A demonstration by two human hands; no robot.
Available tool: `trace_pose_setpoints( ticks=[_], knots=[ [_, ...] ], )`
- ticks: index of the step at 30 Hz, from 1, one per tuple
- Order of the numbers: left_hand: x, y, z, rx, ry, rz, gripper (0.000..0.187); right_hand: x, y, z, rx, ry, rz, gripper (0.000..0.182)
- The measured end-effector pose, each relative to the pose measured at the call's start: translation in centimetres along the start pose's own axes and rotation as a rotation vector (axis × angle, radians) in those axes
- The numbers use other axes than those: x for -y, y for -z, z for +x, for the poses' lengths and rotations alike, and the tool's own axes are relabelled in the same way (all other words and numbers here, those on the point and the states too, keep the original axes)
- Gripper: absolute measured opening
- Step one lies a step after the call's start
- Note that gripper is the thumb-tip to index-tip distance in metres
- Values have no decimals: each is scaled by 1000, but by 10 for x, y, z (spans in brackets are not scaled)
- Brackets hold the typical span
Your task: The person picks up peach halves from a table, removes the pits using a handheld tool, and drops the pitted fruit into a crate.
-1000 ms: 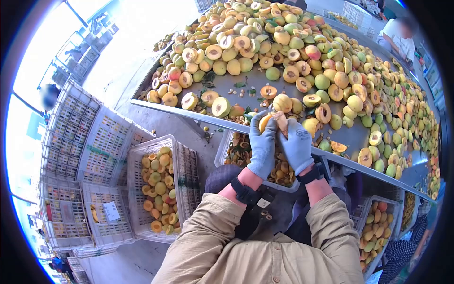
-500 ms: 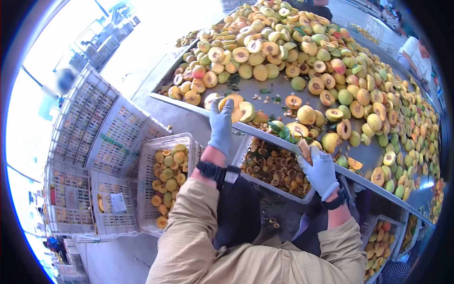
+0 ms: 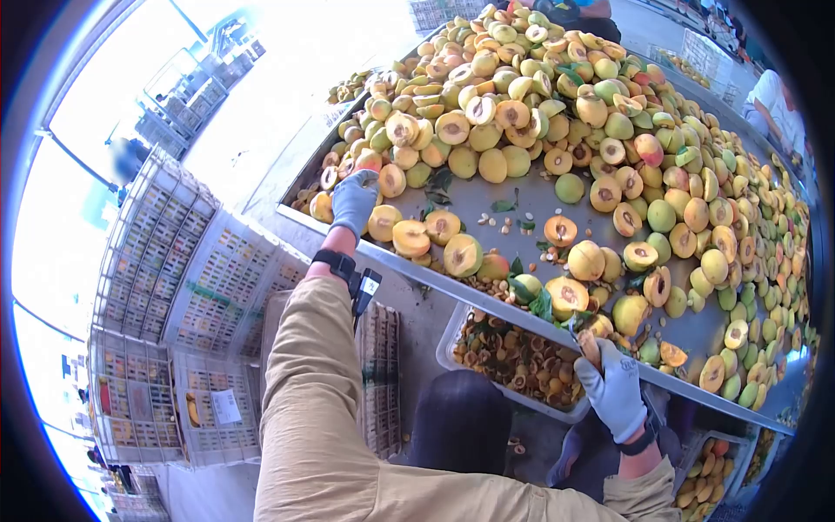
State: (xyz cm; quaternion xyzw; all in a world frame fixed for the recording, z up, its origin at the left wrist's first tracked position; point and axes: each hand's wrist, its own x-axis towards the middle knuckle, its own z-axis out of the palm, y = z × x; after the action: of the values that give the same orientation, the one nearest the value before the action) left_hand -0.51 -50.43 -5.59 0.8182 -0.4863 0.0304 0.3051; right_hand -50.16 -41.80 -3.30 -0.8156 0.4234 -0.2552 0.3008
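My left hand (image 3: pixel 355 202), in a pale grey-blue glove, reaches over the table's near left edge into the peaches. Its fingers curl in beside a red-blushed peach (image 3: pixel 370 161); whatever they hold is hidden. Several cut peach halves (image 3: pixel 410 237) lie to the right of that hand, cut faces showing brown centres. At the front edge, my right hand (image 3: pixel 613 396), also gloved, is closed round the wooden handle of a small tool (image 3: pixel 589 348), whose tip points up toward the fruit. A peach half with its stone (image 3: pixel 567 297) sits just beyond the tool.
A large heap of peaches (image 3: pixel 513 78) covers much of the metal table (image 3: pixel 513 198). Under its edge stands a bin of discarded pieces (image 3: pixel 509 352). Stacked plastic crates (image 3: pixel 156 261) rise on the left. Another person (image 3: pixel 770 109) is at the far right side.
My left hand has moved left and away from me, leaving the cut halves by the edge. My right hand, still on the tool, has shifted right and down in the view.
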Motion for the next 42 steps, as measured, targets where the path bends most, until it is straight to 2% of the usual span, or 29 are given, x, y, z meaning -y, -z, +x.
trace_pose_setpoints(
  ticks=[5, 6, 9, 13, 14, 17, 18, 20, 23, 25, 26, 27, 28, 30, 31, 32, 33, 35, 36, 37, 39, 40, 42],
  knots=[
    [5, -41, 41, 170, -214, 376, 42, -6, 6, 7, -2, -81, 41, 34],
    [-5, -43, 47, 268, -53, 459, 48, -6, 8, 8, 11, -101, 51, 34],
    [-19, -41, 49, 330, -48, 615, 60, -14, 7, 6, 28, -125, 38, 34],
    [-16, -38, 42, 367, 20, 386, 60, -15, 8, 6, 5, -94, 42, 33],
    [-19, -38, 34, 247, -29, 341, 50, -14, 10, 5, 15, -97, 60, 32],
    [-32, -28, 14, 138, -42, -439, 40, -8, 13, 0, 34, -137, 211, 29],
    [-52, -19, -1, 199, 9, -701, 30, -5, 11, -3, 35, -180, 323, 29],
    [-117, 8, -58, 337, 204, -1299, 28, 6, 10, -8, 49, -197, 486, 28],
    [-167, 9, -132, 485, 383, -1609, 35, 19, 11, -9, -1, -69, 543, 27],
    [-200, 5, -178, 590, 486, -1714, 35, 19, 13, -11, -77, -11, 501, 25],
    [-212, 0, -200, 607, 451, -1722, 34, 17, 14, -11, -114, -20, 473, 25],
    [-228, -3, -222, 628, 419, -1737, 32, 12, 19, -13, -125, -100, 443, 24],
    [-241, -9, -239, 693, 354, -1760, 27, 29, 39, -14, -127, -259, 710, 19],
    [-263, -13, -267, 625, 333, -1648, 28, 7, 27, -13, -425, 49, 402, 16],
    [-277, -17, -281, 606, 306, -1607, 29, -2, 25, -15, -370, 20, 334, 15],
    [-277, -21, -294, 653, 376, -1610, 30, -9, 17, -21, -304, -65, 25, 12],
    [-271, -29, -301, 733, 424, -1623, 31, -5, 22, -22, -258, -15, -40, 18],
    [-278, -24, -308, 822, 274, -1730, 30, -18, 8, -27, -462, 322, -254, 13],
    [-264, -38, -303, 908, 447, -1739, 32, -4, 15, -31, -315, 83, -30, 12],
    [-267, -43, -299, 977, 356, -1765, 37, -24, -23, -19, -387, -23, 40, 8],
    [-273, -55, -299, 694, 161, -1721, 41, -15, -9, -25, -465, -92, 164, 8],
    [-268, -55, -299, 585, 108, -1639, 41, -9, -6, -28, -363, -35, 151, 10],
    [-265, -52, -296, 570, 128, -1610, 41, -6, 2, -43, -140, 71, 106, 15]
  ],
)
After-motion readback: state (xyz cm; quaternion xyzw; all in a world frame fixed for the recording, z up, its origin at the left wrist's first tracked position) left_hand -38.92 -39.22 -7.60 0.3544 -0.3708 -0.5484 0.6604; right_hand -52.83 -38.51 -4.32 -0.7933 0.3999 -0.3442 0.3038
